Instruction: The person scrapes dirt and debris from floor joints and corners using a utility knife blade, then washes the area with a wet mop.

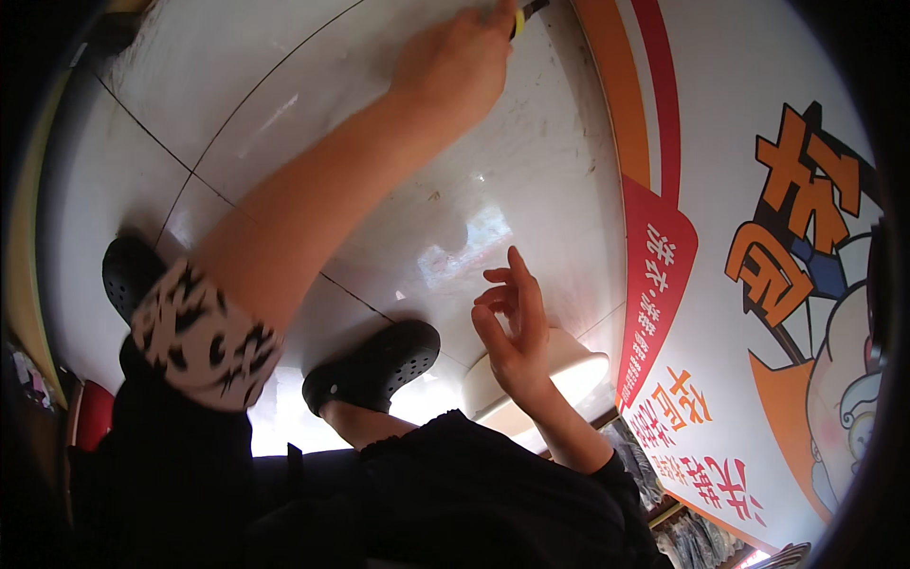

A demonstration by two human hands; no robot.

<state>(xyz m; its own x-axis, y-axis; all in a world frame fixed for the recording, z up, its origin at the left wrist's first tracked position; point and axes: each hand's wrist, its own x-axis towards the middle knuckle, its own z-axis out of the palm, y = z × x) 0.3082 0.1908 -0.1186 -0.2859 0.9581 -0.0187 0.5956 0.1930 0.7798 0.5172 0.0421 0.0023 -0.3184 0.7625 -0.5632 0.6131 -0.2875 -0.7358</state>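
Note:
My left hand [462,57] reaches far forward, at the top of the view. It is closed around a tool [520,23] with a yellow ring and a dark end. The frame's top edge cuts off part of this tool, so its kind is unclear. The lower edge of a printed panel [657,107] runs just right of it. My right hand [515,320] hangs nearer my body with nothing in it, its index finger extended and the others loosely bent. Behind the right hand, an off-white rounded vessel [579,370] stands on the floor, partly hidden by that hand.
Glossy pale floor tiles [398,235] with dark joints and smudges lie below. My feet wear black clogs [384,363] [128,277]. A large panel with a cartoon figure and writing fills the right side. Wrapped garments [700,537] show at lower right, a red object [94,412] at lower left.

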